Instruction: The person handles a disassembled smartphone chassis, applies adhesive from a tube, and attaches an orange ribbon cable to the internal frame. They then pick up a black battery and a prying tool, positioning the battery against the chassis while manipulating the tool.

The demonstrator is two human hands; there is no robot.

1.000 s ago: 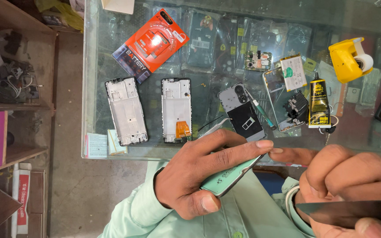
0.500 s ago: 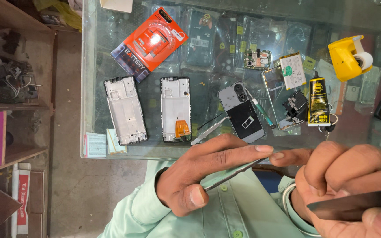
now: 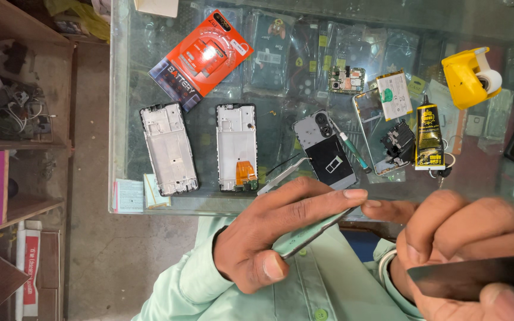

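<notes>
My left hand (image 3: 281,238) has tilted the green phone back (image 3: 304,235) nearly edge-on; its face showed before. My right hand (image 3: 465,255) has drawn the dark panel (image 3: 471,276) closer to the phone back.

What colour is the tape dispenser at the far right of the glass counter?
Yellow, holding a white roll: the tape dispenser shows best in the head view.

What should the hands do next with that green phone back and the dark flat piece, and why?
Probably bring the two pieces together. The left hand grips the green phone back cover edge-on, and the right hand pinches a dark flat panel just beside it, not yet touching. The fingertips nearly meet, so lining the panel up with the cover seems the likeliest small move.
</notes>
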